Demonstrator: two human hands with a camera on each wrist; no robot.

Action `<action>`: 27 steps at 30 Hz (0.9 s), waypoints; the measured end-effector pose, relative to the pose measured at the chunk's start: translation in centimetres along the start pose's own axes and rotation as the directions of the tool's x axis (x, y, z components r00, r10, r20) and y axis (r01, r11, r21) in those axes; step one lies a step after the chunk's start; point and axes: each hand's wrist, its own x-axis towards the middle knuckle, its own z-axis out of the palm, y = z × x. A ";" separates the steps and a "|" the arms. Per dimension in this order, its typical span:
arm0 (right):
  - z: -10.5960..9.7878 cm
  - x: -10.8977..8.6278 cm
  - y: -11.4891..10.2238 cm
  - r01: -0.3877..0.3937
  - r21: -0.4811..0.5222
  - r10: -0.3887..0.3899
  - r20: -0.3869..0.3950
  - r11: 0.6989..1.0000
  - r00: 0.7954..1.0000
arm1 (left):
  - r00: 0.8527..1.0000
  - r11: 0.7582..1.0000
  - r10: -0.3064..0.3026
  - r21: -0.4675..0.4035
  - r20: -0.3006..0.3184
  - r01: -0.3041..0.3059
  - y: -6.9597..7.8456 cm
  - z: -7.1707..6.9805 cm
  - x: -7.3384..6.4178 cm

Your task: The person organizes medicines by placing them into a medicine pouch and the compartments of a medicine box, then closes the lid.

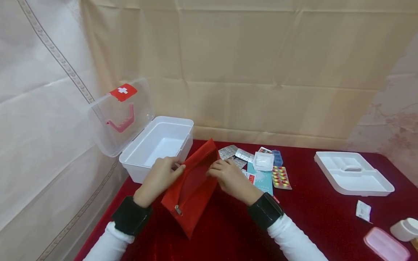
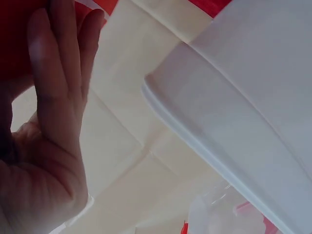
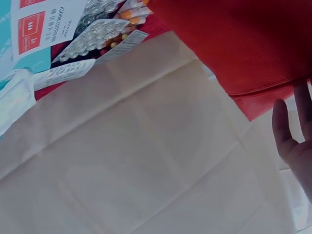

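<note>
A red zip pouch [image 1: 196, 204] is held at a slant over the table, its mouth spread apart so the red inside shows. My left hand [image 1: 160, 178] grips the pouch's left edge, fingers bent around the fabric. On the opposite edge my right hand [image 1: 232, 180] pinches the cloth with bent fingers. The metal zipper pull [image 1: 178, 209] hangs at the near end of the opening. In the left wrist view, fingers [image 2: 51, 63] lie against the red fabric. The pouch [image 3: 243, 44] fills the upper right of the right wrist view.
A white first-aid box [image 1: 138, 165] with a raised clear lid [image 1: 121, 119] stands behind the left hand. Right of the pouch lie blister packs [image 1: 281, 177], a gauze packet [image 1: 263, 161] and a teal packet [image 1: 263, 181]. Further right are a white tray [image 1: 354, 185], a pink case [image 1: 385, 243] and a white bottle [image 1: 404, 229].
</note>
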 end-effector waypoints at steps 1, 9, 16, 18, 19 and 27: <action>0.0 -0.1 0.0 0.004 0.001 -0.004 0.004 1.000 1.000 | 1.000 1.000 -0.009 0.003 -0.004 0.009 0.0 0.1 0.2; -0.6 -1.4 0.3 0.065 0.003 -0.065 0.005 0.998 0.998 | 0.997 0.997 -0.074 0.006 -0.016 0.075 0.0 0.2 0.4; -0.8 -2.4 0.5 0.058 -0.009 -0.058 0.017 0.998 0.998 | 0.991 0.993 -0.121 0.008 -0.054 0.122 0.3 -0.2 0.0; -0.7 -2.6 0.6 0.042 -0.005 -0.041 0.029 0.999 0.999 | 0.990 0.991 -0.131 0.003 -0.050 0.131 0.3 -0.2 0.0; -0.7 -2.6 0.6 0.034 -0.004 -0.033 0.036 0.999 0.999 | 0.990 0.991 -0.133 0.001 -0.048 0.133 0.3 -0.2 0.0; -0.8 -2.9 0.4 -0.002 0.038 0.000 0.052 0.999 0.999 | 0.989 0.993 -0.117 -0.012 -0.085 0.117 0.1 0.3 -0.2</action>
